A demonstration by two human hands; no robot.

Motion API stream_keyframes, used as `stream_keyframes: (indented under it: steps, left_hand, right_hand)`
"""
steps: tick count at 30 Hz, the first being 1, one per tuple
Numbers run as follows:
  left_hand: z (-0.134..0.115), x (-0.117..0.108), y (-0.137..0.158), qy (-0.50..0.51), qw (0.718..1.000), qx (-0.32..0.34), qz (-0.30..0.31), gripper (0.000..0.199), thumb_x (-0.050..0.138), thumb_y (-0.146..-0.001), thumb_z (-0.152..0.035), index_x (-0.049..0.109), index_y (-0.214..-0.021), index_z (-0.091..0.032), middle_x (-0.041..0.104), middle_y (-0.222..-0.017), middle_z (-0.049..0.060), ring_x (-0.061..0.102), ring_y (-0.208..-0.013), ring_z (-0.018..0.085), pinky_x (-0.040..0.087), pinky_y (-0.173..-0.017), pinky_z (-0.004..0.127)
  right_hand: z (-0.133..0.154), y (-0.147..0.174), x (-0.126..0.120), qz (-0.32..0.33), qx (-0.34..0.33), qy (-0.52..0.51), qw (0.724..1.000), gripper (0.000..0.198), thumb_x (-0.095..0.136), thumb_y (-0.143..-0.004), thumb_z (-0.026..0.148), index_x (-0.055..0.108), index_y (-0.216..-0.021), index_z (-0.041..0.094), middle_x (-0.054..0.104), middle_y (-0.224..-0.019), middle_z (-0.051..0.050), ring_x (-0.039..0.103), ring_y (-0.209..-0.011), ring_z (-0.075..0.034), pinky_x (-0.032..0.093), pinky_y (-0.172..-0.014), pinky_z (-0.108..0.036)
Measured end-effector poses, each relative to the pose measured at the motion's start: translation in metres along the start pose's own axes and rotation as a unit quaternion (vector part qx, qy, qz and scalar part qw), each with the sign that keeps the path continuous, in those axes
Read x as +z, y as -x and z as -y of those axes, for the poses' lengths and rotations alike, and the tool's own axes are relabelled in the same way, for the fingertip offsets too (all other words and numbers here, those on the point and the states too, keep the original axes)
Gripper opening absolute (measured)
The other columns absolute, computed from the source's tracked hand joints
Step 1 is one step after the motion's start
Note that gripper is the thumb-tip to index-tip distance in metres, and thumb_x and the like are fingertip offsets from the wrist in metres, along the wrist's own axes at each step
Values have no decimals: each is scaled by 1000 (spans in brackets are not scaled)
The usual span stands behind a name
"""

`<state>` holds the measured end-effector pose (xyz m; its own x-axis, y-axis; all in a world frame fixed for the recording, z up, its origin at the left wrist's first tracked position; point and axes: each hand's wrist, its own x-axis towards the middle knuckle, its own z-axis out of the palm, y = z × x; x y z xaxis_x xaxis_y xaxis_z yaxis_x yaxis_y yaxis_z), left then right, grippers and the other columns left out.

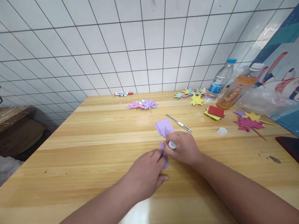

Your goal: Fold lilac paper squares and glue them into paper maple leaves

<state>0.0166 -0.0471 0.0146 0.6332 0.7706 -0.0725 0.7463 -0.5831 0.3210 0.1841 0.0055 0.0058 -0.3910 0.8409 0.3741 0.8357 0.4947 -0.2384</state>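
My right hand (183, 146) is closed round a glue stick, whose round pale end (172, 144) points up; its tip is hidden behind my fingers. Beneath it lies a small folded piece of purple paper (166, 165), held down on the table by the bent fingers of my left hand (148, 171). That hand covers much of the piece. Just beyond my right hand sit more folded purple papers (164, 126). A slim craft knife (178, 123) rests to their right. The white cap (222, 131) stands on the table farther right.
Paper leaves (149, 104) in several colours lie near the wall, with more leaves (196, 99) farther right. A water bottle (216, 87) and an orange drink bottle (235, 90) stand behind red and yellow paper squares (216, 111). A marker (123, 93) lies by the tiles; a crimson leaf (249, 123) lies right.
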Motion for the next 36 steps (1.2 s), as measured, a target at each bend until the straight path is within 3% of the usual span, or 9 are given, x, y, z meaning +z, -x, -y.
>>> stream_keyframes:
  steps: [15,28,36]
  left_hand:
    - [-2,-1,-1,-8,1000,1,12,29,55,-79,-33,50,-106,-22,52,-110,5,49,-102,23,42,-86,36]
    - [1,2,1,-7,1000,7,16,46,53,-80,-35,42,-124,-23,49,-122,6,45,-112,24,39,-94,38]
    - [2,2,5,9,1000,-5,12,48,53,-79,-39,42,-123,-22,47,-128,7,42,-118,23,36,-98,37]
  right_hand:
    - [-3,-2,2,-36,-13,37,999,20,50,-75,31,58,-61,20,60,-58,0,52,-56,-12,27,-54,-24]
    - [-9,-6,6,-58,7,55,997,19,50,-76,32,60,-64,21,62,-61,-1,55,-60,-13,28,-55,-24]
    - [-14,-4,-6,-95,30,-47,994,17,50,-75,27,56,-62,19,64,-61,0,56,-59,-13,33,-56,-23]
